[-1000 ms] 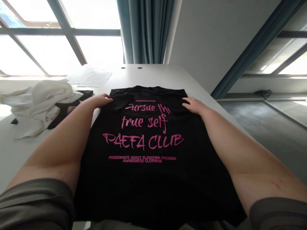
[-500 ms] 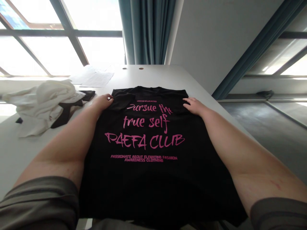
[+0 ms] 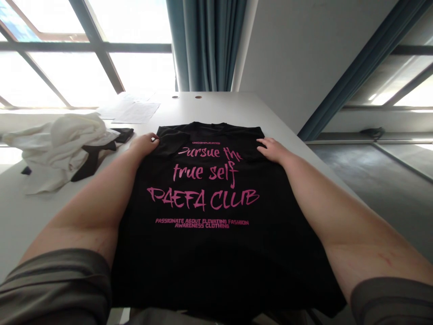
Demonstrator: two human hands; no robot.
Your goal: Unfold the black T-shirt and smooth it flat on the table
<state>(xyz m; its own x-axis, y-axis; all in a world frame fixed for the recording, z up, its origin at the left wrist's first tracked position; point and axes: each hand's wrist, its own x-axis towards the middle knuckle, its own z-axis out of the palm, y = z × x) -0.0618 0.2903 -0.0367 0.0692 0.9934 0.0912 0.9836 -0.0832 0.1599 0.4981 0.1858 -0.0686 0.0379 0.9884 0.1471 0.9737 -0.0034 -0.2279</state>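
Observation:
A black T-shirt (image 3: 206, 253) with pink lettering lies flat on the white table (image 3: 219, 108), its sleeves folded inward. My left hand (image 3: 144, 144) is at the shirt's upper left edge. Its fingers are curled round the folded sleeve and its thumb lies on top. My right hand (image 3: 273, 150) rests on the upper right edge, fingers stretched out flat on the cloth. Both forearms run along the shirt's sides.
A heap of white and dark clothes (image 3: 61, 144) lies on the table to the left. Sheets of paper (image 3: 135, 110) lie farther back, near the window. The table's right edge (image 3: 304, 149) drops to the floor, and blue curtains (image 3: 206, 45) hang behind.
My left hand has drawn back slightly along the shirt's edge. The right hand and the shirt stay where they were.

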